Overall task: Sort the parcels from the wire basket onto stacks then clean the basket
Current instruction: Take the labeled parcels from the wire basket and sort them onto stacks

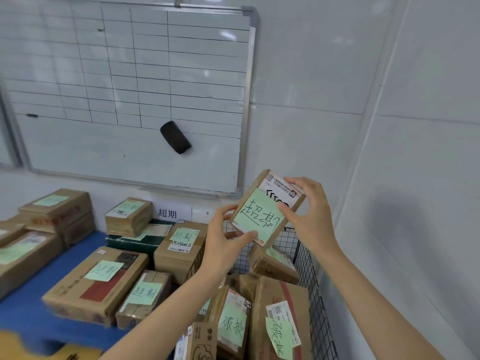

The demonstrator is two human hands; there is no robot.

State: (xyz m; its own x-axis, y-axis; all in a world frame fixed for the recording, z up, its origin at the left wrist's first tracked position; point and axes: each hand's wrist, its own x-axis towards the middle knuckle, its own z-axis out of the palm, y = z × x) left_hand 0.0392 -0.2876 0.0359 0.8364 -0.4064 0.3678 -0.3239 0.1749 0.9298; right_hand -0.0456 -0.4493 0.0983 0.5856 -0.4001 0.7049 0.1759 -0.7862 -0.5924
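Holding a small cardboard parcel [267,203] up at centre right of the frame, both hands tilt its green note toward the camera, probably so the handwriting can be read before sorting. The left hand [223,240] pinches the lower left corner, thumb on the note. The right hand [311,211] curls round the upper right edge. Below them, at lower right, the wire basket [318,307] holds several more noted parcels. At lower left, sorted stacks [98,279] lie on a blue surface [23,318] near a wall sign [167,213]. Their notes match this one, so it likely belongs there.
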